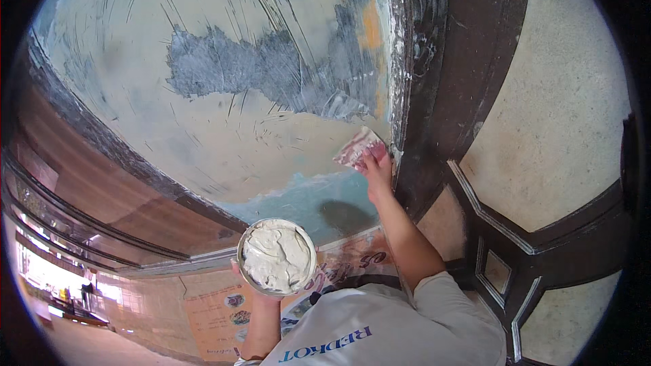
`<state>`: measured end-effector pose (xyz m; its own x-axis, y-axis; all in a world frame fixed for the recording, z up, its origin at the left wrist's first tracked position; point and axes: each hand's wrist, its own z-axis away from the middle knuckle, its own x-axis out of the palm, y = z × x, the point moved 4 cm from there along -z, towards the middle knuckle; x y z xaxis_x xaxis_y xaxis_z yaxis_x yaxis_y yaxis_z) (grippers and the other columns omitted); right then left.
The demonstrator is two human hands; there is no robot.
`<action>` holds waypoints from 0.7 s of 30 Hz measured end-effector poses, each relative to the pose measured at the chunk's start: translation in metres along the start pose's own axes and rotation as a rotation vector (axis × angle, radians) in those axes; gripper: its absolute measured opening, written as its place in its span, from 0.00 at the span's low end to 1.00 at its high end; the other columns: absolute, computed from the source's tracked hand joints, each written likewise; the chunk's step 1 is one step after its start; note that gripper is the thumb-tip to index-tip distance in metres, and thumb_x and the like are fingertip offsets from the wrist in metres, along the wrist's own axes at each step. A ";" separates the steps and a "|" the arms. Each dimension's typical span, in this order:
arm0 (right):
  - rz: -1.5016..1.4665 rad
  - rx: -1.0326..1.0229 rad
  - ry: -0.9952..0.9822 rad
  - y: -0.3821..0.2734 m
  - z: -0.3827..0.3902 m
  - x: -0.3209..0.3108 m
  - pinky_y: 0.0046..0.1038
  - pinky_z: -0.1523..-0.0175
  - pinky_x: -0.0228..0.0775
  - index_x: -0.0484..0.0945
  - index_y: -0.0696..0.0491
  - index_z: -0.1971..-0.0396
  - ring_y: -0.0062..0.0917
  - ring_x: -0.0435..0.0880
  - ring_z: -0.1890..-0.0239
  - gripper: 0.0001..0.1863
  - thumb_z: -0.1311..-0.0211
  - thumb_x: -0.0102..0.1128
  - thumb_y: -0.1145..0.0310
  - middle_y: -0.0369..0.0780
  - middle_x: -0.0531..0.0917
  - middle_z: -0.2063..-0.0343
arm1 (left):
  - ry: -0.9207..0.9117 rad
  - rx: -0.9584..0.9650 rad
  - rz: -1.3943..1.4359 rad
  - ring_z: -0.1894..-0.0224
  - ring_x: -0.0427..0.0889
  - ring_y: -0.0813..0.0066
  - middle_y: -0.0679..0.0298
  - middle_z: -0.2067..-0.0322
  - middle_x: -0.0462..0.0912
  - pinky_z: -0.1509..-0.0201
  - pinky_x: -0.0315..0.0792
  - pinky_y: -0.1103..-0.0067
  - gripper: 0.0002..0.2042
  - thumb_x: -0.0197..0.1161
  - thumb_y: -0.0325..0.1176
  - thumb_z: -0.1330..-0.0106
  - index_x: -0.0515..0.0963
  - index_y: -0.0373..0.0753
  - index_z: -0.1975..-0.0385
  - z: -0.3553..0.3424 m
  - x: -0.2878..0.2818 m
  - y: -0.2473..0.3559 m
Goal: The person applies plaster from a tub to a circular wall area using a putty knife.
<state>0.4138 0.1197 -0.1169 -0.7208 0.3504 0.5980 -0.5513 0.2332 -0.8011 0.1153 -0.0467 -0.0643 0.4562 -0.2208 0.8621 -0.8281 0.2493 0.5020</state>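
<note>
My left hand (pixel 261 299) grips a round tub of putty (pixel 279 257) from below and the side, its open top facing up. Thick off-white paste with swirled peaks fills the tub. In my right hand (pixel 378 171) is a flat reddish putty spreader (pixel 357 148), smeared with pale paste. The spreader lies at the lower right part of a wall panel (pixel 224 122), close to its dark frame; whether its edge touches the surface I cannot tell. Cream filler coats much of the panel, with scratched grey patches (pixel 237 61) and a pale blue-green band (pixel 312 196) low down.
A dark wooden frame (pixel 434 61) with moulded edges borders the panel on the right, beside a beige speckled panel (pixel 549 108). Below lies a printed orange sheet (pixel 210 312). Brownish glossy panels (pixel 102 163) run along the left, with a bright opening (pixel 41 271) beyond.
</note>
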 end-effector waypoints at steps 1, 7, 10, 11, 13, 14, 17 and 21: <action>0.080 -0.054 -0.025 -0.006 -0.009 0.005 0.25 0.57 0.77 0.70 0.50 0.48 0.18 0.78 0.61 0.17 0.34 0.60 0.70 0.31 0.78 0.58 | 0.023 0.013 -0.006 0.33 0.62 0.51 0.55 0.32 0.59 0.33 0.63 0.51 0.49 0.60 0.72 0.50 0.58 0.47 0.31 0.000 -0.001 0.000; 0.027 0.033 0.157 0.056 -0.025 -0.061 0.27 0.59 0.78 0.70 0.48 0.44 0.19 0.78 0.54 0.19 0.34 0.60 0.69 0.32 0.77 0.51 | 0.081 0.050 -0.039 0.33 0.63 0.53 0.57 0.32 0.60 0.32 0.62 0.53 0.48 0.57 0.73 0.48 0.58 0.47 0.31 0.006 -0.010 0.002; -0.020 0.211 0.333 0.081 0.011 -0.081 0.26 0.59 0.78 0.70 0.48 0.45 0.20 0.78 0.56 0.19 0.35 0.61 0.69 0.32 0.76 0.52 | 0.097 0.078 -0.059 0.33 0.62 0.53 0.57 0.32 0.60 0.32 0.62 0.52 0.48 0.56 0.73 0.47 0.59 0.47 0.31 0.008 -0.004 0.002; -0.022 0.273 0.410 0.082 0.017 -0.083 0.26 0.59 0.78 0.69 0.49 0.47 0.20 0.78 0.59 0.18 0.35 0.62 0.68 0.33 0.76 0.54 | 0.086 0.083 -0.073 0.33 0.62 0.53 0.57 0.32 0.60 0.32 0.62 0.52 0.47 0.56 0.73 0.47 0.59 0.47 0.31 0.007 -0.003 0.001; -0.018 0.213 0.296 0.075 0.007 -0.077 0.26 0.59 0.78 0.69 0.47 0.46 0.19 0.78 0.57 0.19 0.34 0.61 0.68 0.32 0.76 0.53 | 0.107 0.077 -0.033 0.33 0.63 0.52 0.57 0.32 0.61 0.32 0.62 0.52 0.46 0.56 0.71 0.46 0.59 0.47 0.31 0.007 -0.004 0.000; -0.011 0.155 0.177 0.068 -0.004 -0.071 0.27 0.59 0.78 0.69 0.45 0.45 0.19 0.78 0.55 0.19 0.34 0.60 0.67 0.31 0.77 0.51 | 0.103 0.070 -0.034 0.33 0.63 0.52 0.57 0.32 0.61 0.32 0.62 0.52 0.46 0.56 0.71 0.46 0.59 0.47 0.31 0.004 -0.005 0.000; -0.042 0.064 0.066 0.000 -0.009 -0.014 0.26 0.59 0.77 0.69 0.47 0.45 0.18 0.77 0.59 0.19 0.34 0.61 0.65 0.30 0.76 0.54 | 0.069 0.038 -0.021 0.33 0.63 0.52 0.57 0.32 0.61 0.33 0.62 0.52 0.47 0.56 0.72 0.46 0.59 0.47 0.32 0.000 -0.002 0.000; -0.032 0.058 0.037 0.001 -0.023 -0.019 0.28 0.59 0.78 0.67 0.47 0.44 0.19 0.77 0.58 0.20 0.33 0.60 0.65 0.31 0.75 0.55 | 0.003 -0.029 -0.046 0.33 0.63 0.52 0.56 0.32 0.61 0.33 0.63 0.53 0.46 0.54 0.72 0.45 0.59 0.46 0.31 -0.004 0.005 0.000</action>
<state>0.4364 0.1347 -0.1295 -0.6869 0.3772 0.6212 -0.5982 0.1919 -0.7780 0.1193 -0.0446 -0.0595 0.4944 -0.2293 0.8385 -0.7968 0.2661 0.5426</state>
